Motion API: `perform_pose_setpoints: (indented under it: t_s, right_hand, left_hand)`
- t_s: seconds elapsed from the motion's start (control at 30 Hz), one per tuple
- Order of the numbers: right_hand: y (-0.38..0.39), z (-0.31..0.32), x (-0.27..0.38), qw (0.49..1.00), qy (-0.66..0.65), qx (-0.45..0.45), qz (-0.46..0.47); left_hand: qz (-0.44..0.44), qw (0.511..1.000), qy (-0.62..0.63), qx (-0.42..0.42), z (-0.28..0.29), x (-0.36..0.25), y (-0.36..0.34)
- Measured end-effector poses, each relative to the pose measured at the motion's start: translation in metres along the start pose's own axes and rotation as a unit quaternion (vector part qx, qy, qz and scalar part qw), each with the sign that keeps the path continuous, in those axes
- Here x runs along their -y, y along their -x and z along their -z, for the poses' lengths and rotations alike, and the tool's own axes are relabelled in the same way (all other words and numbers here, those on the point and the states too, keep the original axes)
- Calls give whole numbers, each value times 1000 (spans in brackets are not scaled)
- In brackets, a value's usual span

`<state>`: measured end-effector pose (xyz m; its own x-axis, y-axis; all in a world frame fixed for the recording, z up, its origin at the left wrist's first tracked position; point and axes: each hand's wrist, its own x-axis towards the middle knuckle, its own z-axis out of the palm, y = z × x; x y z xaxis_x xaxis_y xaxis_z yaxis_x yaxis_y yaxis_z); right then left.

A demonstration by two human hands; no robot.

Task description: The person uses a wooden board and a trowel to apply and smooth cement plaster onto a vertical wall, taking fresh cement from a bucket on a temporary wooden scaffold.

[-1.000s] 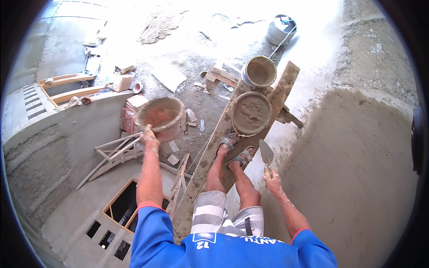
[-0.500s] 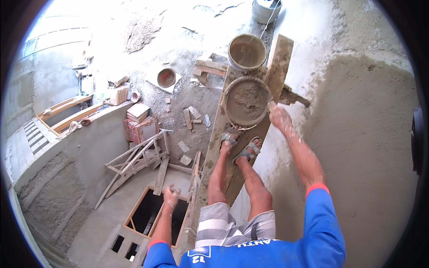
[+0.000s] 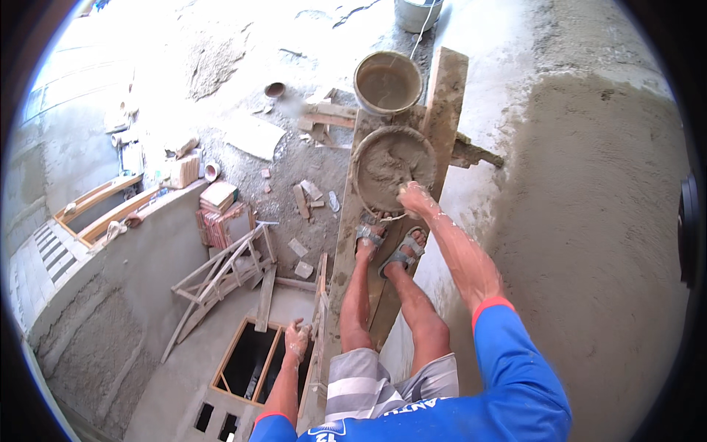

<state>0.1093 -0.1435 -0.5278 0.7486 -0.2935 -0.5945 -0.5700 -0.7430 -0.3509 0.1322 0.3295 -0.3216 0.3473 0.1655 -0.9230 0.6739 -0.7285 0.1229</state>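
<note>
Grey, wet mortar [image 3: 383, 158] fills a round basin [image 3: 356, 163], its surface lumpy and stirred up. The basin stands on a plank platform [image 3: 343, 254], just beyond the person's feet, which are in grey strapped sandals [image 3: 400, 258]. The right hand [image 3: 417, 200] reaches over the near right part of the rim. Its fingers are curled closed around a trowel [image 3: 405, 175], most of which is hidden by the fist and the mortar, so how deep the blade sits I cannot tell.

The left hand [image 3: 297, 339] is well apart from the basin, held out low on the left. Its fingers are partly open, loosely bent and holding nothing. It shows against a wood-framed opening [image 3: 234, 352] in the surface below, and both hands are streaked with mortar.

Touching or just beyond the basin stands a bucket [image 3: 356, 87] with more grey mix in it. Farther off is a pail [image 3: 403, 16] with a pale rope running toward the bucket. A thick board [image 3: 448, 85] lies along the right of the bucket. To the right spreads a wall [image 3: 589, 221] with a broad, darker coat of damp plaster, paler along its edge. On the left, a slatted wooden frame [image 3: 208, 286] leans near a stack of reddish tiles [image 3: 221, 225]. Broken pieces lie scattered over the dusty ground [image 3: 291, 166].
</note>
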Motion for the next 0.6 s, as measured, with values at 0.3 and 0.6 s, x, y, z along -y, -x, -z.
perform_pose_setpoints:
  t_s: [0.3,0.6]
  right_hand:
    - [46,37,76,983,-9,111,-148]
    - [42,48,61,996,-79,7,-36]
  left_hand:
    - [-330,935,-126,-25,-67,-269,-109]
    - [-327,929,-153,-84,-151,-466,-182]
